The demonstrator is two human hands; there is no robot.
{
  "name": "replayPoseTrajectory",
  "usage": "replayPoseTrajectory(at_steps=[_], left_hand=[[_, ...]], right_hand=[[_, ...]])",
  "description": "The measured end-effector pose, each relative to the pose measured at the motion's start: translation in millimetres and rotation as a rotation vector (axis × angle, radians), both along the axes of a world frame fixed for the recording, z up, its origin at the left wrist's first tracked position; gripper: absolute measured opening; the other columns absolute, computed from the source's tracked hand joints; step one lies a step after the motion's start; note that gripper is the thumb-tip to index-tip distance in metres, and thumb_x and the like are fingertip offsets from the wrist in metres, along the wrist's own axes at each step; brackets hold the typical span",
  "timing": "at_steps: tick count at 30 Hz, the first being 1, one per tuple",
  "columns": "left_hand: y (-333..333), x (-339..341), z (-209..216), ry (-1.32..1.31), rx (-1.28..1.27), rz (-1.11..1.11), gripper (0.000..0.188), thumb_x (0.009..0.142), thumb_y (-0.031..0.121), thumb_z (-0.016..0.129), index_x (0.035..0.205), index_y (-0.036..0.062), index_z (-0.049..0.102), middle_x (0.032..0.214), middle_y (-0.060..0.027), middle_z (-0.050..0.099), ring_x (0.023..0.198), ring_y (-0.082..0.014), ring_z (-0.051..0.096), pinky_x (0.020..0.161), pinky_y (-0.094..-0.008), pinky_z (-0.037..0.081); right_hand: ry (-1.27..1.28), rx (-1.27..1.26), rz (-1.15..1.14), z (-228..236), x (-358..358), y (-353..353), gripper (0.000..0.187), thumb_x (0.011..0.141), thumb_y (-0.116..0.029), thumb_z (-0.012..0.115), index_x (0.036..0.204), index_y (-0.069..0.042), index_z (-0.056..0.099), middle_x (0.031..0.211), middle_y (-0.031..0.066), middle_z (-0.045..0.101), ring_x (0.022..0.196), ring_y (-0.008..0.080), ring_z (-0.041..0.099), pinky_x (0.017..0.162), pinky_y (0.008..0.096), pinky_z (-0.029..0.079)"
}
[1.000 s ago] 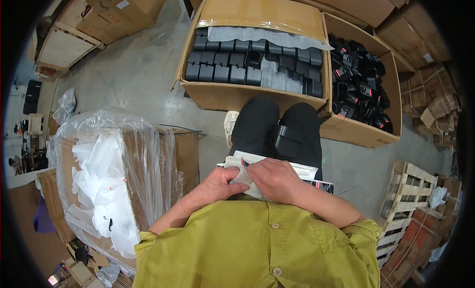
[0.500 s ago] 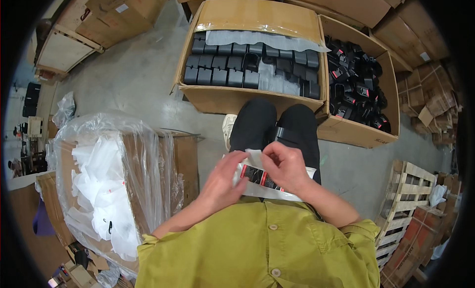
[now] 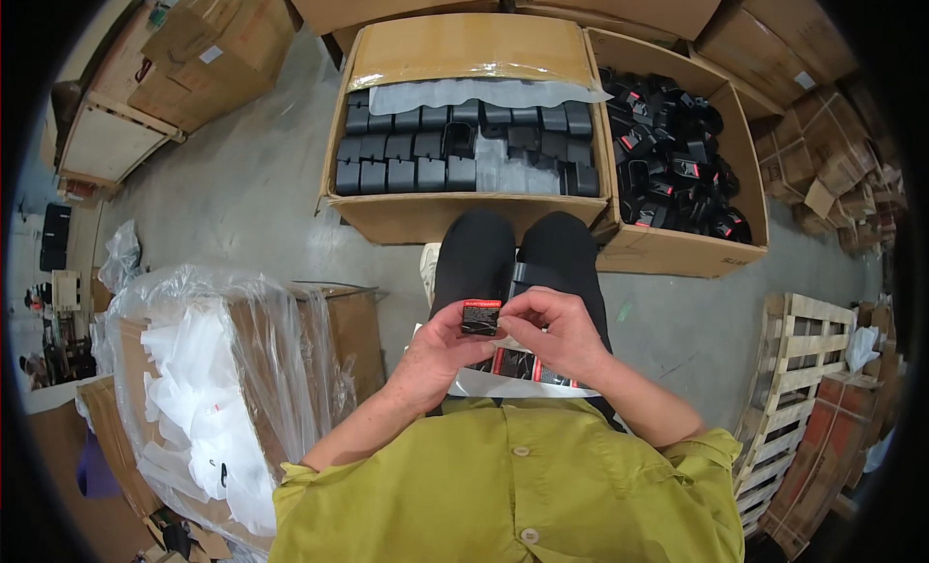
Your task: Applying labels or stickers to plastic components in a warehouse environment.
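Note:
Over my lap, a small black sticker label (image 3: 481, 318) with a red top band is held up between both hands. My left hand (image 3: 434, 358) is closed on its left and lower side, thumb beneath. The fingertips of my right hand (image 3: 554, 333) pinch at its right edge. Below them, a white label sheet (image 3: 527, 388) lies across my thighs, bearing several more black-and-red labels (image 3: 518, 364); my hands partly cover it. A black plastic part (image 3: 523, 274) sits between my legs, mostly hidden.
Ahead stands an open carton (image 3: 464, 214) with rows of black plastic housings (image 3: 387, 176). Right of it, another carton (image 3: 677, 258) holds jumbled labelled black parts (image 3: 682, 166). At left, a plastic-lined box (image 3: 353, 331) contains white wrapping sheets (image 3: 194, 369). A wooden pallet (image 3: 789, 379) leans at right.
A single label has come up off the sheet into my fingers. My hands have drawn together around it. The view has shifted slightly, moving the cartons left and down in the picture.

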State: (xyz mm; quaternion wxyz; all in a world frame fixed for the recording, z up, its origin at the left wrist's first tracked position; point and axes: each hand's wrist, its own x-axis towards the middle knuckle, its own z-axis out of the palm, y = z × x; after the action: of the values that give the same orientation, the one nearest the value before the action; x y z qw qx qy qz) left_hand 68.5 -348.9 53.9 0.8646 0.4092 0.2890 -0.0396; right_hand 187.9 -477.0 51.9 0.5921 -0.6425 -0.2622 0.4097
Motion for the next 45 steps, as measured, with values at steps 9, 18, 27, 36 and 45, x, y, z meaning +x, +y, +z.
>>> replayPoseTrajectory(at_steps=[9, 18, 27, 36, 45], left_hand=[[10, 30, -3, -0.102, 1.042, -0.024, 0.047, 0.074, -0.003, 0.055, 0.118, 0.0031, 0.043, 0.115, -0.0150, 0.049, 0.101, -0.0249, 0.051, 0.083, -0.0322, 0.042], [9, 122, -26, -0.092, 1.443, -1.129, 0.043, 0.062, 0.025, 0.071, 0.096, 0.0044, 0.056, 0.081, -0.0155, 0.060, 0.079, -0.0315, 0.058, 0.070, -0.0386, 0.045], [24, 81, -29, -0.012, 0.575, -0.200, 0.032, 0.073, 0.015, 0.066, 0.095, -0.0017, 0.051, 0.089, -0.0081, 0.059, 0.083, -0.0147, 0.056, 0.075, -0.0257, 0.044], [1, 41, 8, -0.202, 0.511, 0.100, 0.022, 0.082, 0.010, 0.056, 0.098, -0.0031, 0.048, 0.089, -0.0045, 0.056, 0.081, -0.0094, 0.052, 0.075, -0.0231, 0.043], [-1, 34, -12, -0.197, 0.675, 0.088, 0.024, 0.087, 0.019, 0.049, 0.100, -0.0015, 0.048, 0.082, -0.0033, 0.055, 0.075, -0.0077, 0.049, 0.068, -0.0220, 0.042]], right_hand=[[0.003, -0.066, -0.191, -14, 26, -22, 0.006, 0.077, -0.006, 0.058, 0.074, -0.001, 0.057, 0.064, -0.0044, 0.051, 0.058, 0.0010, 0.044, 0.051, 0.0160, 0.037], [0.168, -0.083, -0.428, -11, 46, -47, 0.005, 0.077, -0.007, 0.060, 0.076, -0.003, 0.057, 0.063, -0.0035, 0.052, 0.055, 0.0024, 0.043, 0.050, 0.0170, 0.034], [0.076, 0.133, -0.353, 5, 46, -66, 0.006, 0.075, -0.005, 0.061, 0.076, -0.002, 0.056, 0.094, 0.0032, 0.052, 0.080, 0.0067, 0.047, 0.068, 0.0209, 0.038], [0.102, 0.130, -0.093, 20, 32, -24, 0.005, 0.078, -0.006, 0.056, 0.074, -0.004, 0.053, 0.116, 0.0066, 0.041, 0.099, 0.0095, 0.043, 0.077, 0.0217, 0.037], [0.218, 0.104, -0.092, 27, 18, -17, 0.006, 0.081, -0.005, 0.056, 0.079, -0.002, 0.052, 0.066, -0.0017, 0.053, 0.059, 0.0026, 0.049, 0.054, 0.0159, 0.040]])
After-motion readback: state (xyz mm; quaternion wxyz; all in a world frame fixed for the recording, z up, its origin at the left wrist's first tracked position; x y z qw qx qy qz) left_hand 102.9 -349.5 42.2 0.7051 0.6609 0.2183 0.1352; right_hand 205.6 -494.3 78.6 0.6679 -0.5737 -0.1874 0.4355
